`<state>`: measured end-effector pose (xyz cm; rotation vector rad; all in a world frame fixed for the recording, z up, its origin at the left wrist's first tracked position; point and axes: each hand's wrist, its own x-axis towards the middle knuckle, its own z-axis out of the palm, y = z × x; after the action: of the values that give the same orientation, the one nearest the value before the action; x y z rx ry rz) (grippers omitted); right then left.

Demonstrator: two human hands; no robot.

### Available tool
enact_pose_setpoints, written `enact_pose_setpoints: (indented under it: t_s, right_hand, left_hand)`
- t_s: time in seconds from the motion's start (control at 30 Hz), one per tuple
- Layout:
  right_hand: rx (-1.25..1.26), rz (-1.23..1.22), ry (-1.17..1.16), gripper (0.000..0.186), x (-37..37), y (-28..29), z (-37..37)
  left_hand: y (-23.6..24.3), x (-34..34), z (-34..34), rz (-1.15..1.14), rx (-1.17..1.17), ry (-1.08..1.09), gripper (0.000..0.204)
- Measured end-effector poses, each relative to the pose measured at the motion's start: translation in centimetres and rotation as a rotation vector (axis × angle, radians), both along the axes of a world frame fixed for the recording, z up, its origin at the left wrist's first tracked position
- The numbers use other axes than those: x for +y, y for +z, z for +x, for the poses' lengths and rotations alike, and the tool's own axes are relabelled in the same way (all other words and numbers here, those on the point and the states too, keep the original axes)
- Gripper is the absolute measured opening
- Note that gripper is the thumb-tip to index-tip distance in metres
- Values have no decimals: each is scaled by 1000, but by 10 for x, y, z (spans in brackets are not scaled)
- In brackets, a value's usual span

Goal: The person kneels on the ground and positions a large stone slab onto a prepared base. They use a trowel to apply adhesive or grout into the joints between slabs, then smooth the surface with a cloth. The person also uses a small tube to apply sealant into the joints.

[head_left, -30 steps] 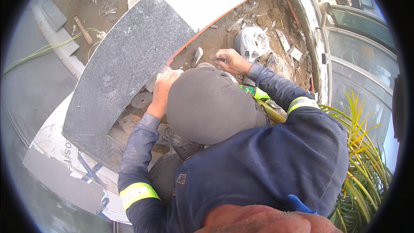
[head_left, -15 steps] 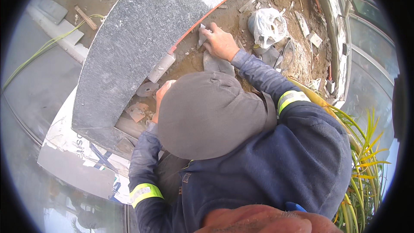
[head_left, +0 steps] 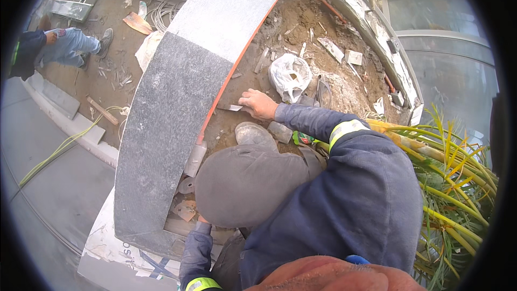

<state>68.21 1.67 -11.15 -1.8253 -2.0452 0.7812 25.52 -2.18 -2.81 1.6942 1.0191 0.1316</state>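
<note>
My right hand (head_left: 258, 104) pinches a thin, pale flat piece (head_left: 232, 108) above the dirt, just right of the orange edge (head_left: 216, 98) of a curved grey stone slab (head_left: 172, 86). My left hand (head_left: 202, 219) is low beside the slab's near end; my bent knee in grey trousers (head_left: 253, 188) hides its fingers. A dusty shoe (head_left: 254, 133) shows beyond the knee. Close to my left hand lie a round disc with a hole (head_left: 187, 185) and a dusty reddish fragment (head_left: 186, 210). A pale block (head_left: 195, 160) sits against the slab's inner edge.
Right of the shoe are a grey stone chunk (head_left: 280, 132) and a green packet (head_left: 304, 139). A white plastic bag (head_left: 291, 78) sits farther off among rubble. Yellow-green plant stems (head_left: 431, 156) crowd the right side. At far left is another person's leg (head_left: 72, 46).
The view has shifted, bringing another person into sight at the left. My right hand still holds the pale piece near the slab's edge. My left hand is more hidden behind the knee.
</note>
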Motion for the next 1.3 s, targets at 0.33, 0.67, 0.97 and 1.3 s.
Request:
enact_pose_setpoints:
  t_s: [0.33,0.67,0.97,1.3]
  right_hand:
    - [-95,-185,-13,59,-5,11,-26]
    - [-97,-201,-107,40,-7,-9,-41]
    - [570,-224,141,45,21,112,-5]
    - [1208,-1045,508,39,116,141,-284]
  left_hand:
    - [15,4,-77,0,301,-38,17]
    - [40,11,-62,-57,307,36,17]
    - [81,27,-63,-225,216,60,25]
    - [108,41,-67,-170,-3,472,58]
